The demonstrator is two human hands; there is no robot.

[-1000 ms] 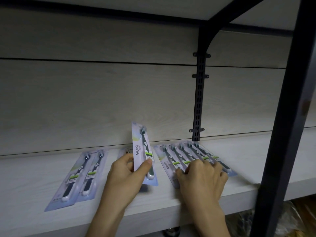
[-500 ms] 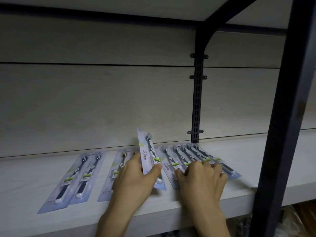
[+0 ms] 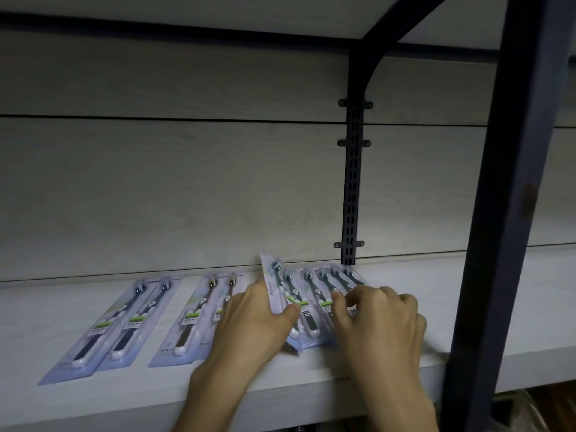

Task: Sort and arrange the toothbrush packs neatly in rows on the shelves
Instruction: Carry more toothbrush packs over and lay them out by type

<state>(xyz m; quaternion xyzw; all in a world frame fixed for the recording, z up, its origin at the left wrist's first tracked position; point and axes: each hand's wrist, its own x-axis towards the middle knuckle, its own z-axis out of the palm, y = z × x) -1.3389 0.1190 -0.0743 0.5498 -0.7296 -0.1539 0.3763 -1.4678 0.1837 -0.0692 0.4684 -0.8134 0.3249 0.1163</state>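
In the head view, both forearms are seen reaching up from the bottom edge onto the pale wooden shelf (image 3: 405, 366). The left hand (image 3: 252, 319) is held with its thumb on the face of a toothbrush pack (image 3: 278, 294) that is tilted up on edge, fingers behind it, so the pack is pinched. Half a second ago this pack was held further left; it has since been brought against the overlapping row of packs (image 3: 324, 291) by the slotted upright (image 3: 351, 182). The right hand (image 3: 377, 319), earlier pressed flat on that row, is now arched, its curled fingertips touching the packs; whether anything is gripped cannot be told. Two more packs (image 3: 124, 322) (image 3: 199, 316) lie flat to the left
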